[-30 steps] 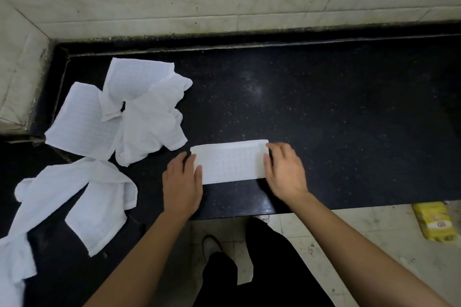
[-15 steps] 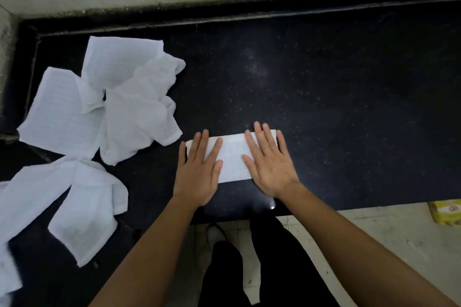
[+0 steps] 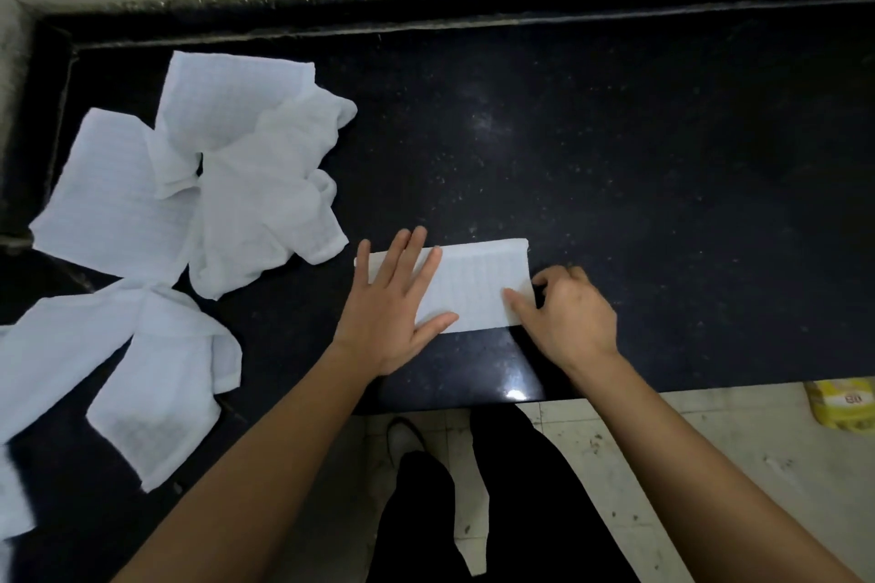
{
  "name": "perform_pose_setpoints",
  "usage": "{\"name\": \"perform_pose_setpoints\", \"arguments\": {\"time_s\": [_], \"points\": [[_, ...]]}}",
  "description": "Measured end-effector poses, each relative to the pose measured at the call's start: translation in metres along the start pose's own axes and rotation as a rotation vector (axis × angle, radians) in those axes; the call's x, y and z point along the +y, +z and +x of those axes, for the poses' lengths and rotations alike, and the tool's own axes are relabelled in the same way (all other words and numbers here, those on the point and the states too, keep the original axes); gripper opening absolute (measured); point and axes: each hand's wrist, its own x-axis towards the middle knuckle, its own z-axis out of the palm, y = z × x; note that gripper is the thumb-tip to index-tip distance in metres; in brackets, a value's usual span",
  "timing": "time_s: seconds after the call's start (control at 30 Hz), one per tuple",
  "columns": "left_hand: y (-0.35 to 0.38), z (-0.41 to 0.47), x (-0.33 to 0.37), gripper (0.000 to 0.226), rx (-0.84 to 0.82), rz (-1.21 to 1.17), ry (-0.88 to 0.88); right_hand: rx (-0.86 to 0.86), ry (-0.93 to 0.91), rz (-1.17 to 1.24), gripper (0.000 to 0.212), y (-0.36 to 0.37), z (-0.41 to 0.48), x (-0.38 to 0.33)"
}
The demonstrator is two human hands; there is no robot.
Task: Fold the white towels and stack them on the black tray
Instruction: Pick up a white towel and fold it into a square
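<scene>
folded towel [image 3: 478, 286]: on the black counter [image 3: 615, 156], near its front edge
your left hand [image 3: 390, 317]: flat, fingers spread, pressing towel's left half
your right hand [image 3: 570, 315]: curled, pinching towel's right end
loose towels [image 3: 227, 185]: left of folded towel

Head-worn camera looks steeply down, close over the counter [image 3: 615, 156].

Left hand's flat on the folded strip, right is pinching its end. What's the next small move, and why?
Probably lift the right end and fold it leftward. The left hand pins the long white folded towel strip flat on the black counter, while the right hand pinches its right edge.
</scene>
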Motion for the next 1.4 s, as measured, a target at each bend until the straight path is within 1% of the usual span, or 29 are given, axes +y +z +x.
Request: {"name": "perform_pose_setpoints", "arguments": {"time_s": [0.1, 0.17, 0.2, 0.23, 0.27, 0.33, 0.37, 0.4, 0.43, 0.47, 0.53, 0.57, 0.6, 0.63, 0.67, 0.7, 0.77, 0.83, 0.9, 0.97, 1.07, 1.13, 1.2, 1.23, 1.3, 1.37, 1.4], "points": [[0.006, 0.006, -0.002, 0.082, -0.082, 0.007, 0.075, -0.099, 0.055, 0.030, 0.035, -0.003, 0.001, -0.011], [0.008, 0.006, -0.002, 0.082, -0.115, 0.015, 0.067, -0.140, 0.115, 0.087, 0.026, -0.008, 0.003, -0.013], [0.008, 0.007, -0.002, 0.082, -0.131, 0.016, 0.059, -0.152, 0.148, 0.143, 0.025, -0.011, 0.005, -0.013], [0.008, 0.007, -0.002, 0.083, -0.143, 0.017, 0.054, -0.168, 0.191, 0.239, 0.026, -0.012, 0.007, -0.011], [0.006, 0.008, -0.002, 0.083, -0.148, 0.020, 0.055, -0.185, 0.250, 0.387, 0.030, -0.014, 0.008, -0.010], [0.002, 0.008, -0.002, 0.084, -0.137, 0.016, 0.070, -0.264, 0.387, 0.752, 0.041, -0.018, 0.007, -0.010], [0.000, 0.007, -0.002, 0.083, -0.108, -0.006, 0.074, -0.306, 0.442, 0.884, 0.043, -0.020, 0.007, -0.010], [-0.003, 0.005, 0.000, 0.081, -0.061, -0.050, 0.051, -0.338, 0.477, 0.968, 0.041, -0.023, 0.007, -0.010], [-0.006, 0.002, 0.001, 0.077, 0.002, -0.125, -0.017, -0.368, 0.496, 1.020, 0.035, -0.025, 0.007, -0.009], [-0.011, -0.001, 0.002, 0.072, 0.085, -0.227, -0.135, -0.390, 0.504, 1.059, 0.030, -0.028, 0.007, -0.010], [-0.021, -0.009, 0.004, 0.062, 0.278, -0.478, -0.480, -0.388, 0.485, 1.114, 0.023, -0.031, 0.005, -0.015], [-0.026, -0.013, 0.003, 0.055, 0.339, -0.642, -0.667, -0.353, 0.448, 1.121, 0.021, -0.029, 0.004, -0.020], [-0.032, -0.016, 0.000, 0.046, 0.352, -0.845, -0.842, -0.298, 0.390, 1.111, 0.020, -0.028, 0.002, -0.026], [-0.037, -0.018, -0.004, 0.038, 0.317, -1.071, -0.997, -0.229, 0.323, 1.080, 0.019, -0.025, -0.001, -0.033], [-0.039, -0.018, -0.010, 0.030, 0.271, -1.285, -1.114, -0.155, 0.252, 1.033, 0.019, -0.022, -0.004, -0.041], [-0.040, -0.021, -0.017, 0.026, 0.240, -1.443, -1.184, -0.095, 0.177, 0.960, 0.019, -0.018, -0.007, -0.051], [-0.038, -0.027, -0.033, 0.031, 0.207, -1.632, -1.210, -0.033, 0.032, 0.800, 0.022, -0.010, -0.014, -0.073], [-0.039, -0.034, -0.042, 0.037, 0.202, -1.774, -1.180, -0.046, -0.081, 0.674, 0.026, 0.000, -0.019, -0.098], [-0.040, -0.039, -0.047, 0.041, 0.190, -1.868, -1.150, -0.086, -0.168, 0.546, 0.030, 0.014, -0.024, -0.121], [-0.041, -0.042, -0.050, 0.044, 0.168, -1.909, -1.123, -0.134, -0.224, 0.459, 0.035, 0.033, -0.026, -0.139], [-0.042, -0.042, -0.050, 0.046, 0.160, -1.929, -1.096, -0.231, -0.239, 0.395, 0.041, 0.055, -0.029, -0.150], [-0.041, -0.043, -0.050, 0.047, 0.163, -1.937, -1.099, -0.310, -0.234, 0.399, 0.046, 0.058, -0.031, -0.152], [-0.042, -0.043, -0.050, 0.045, 0.151, -1.931, -1.104, -0.316, -0.216, 0.446, 0.042, 0.055, -0.034, -0.146], [-0.040, -0.043, -0.050, 0.043, 0.145, -1.914, -1.100, -0.270, -0.213, 0.472, 0.037, 0.052, -0.035, -0.139], [-0.038, -0.041, -0.051, 0.040, 0.146, -1.850, -1.088, -0.117, -0.264, 0.489, 0.029, 0.049, -0.035, -0.120], [-0.034, -0.040, -0.049, 0.038, 0.141, -1.714, -1.051, 0.068, -0.406, 0.408, 0.027, 0.050, -0.036, -0.097], [-0.033, -0.040, -0.045, 0.038, 0.140, -1.603, -1.009, 0.158, -0.494, 0.303, 0.029, 0.052, -0.035, -0.087]]}}
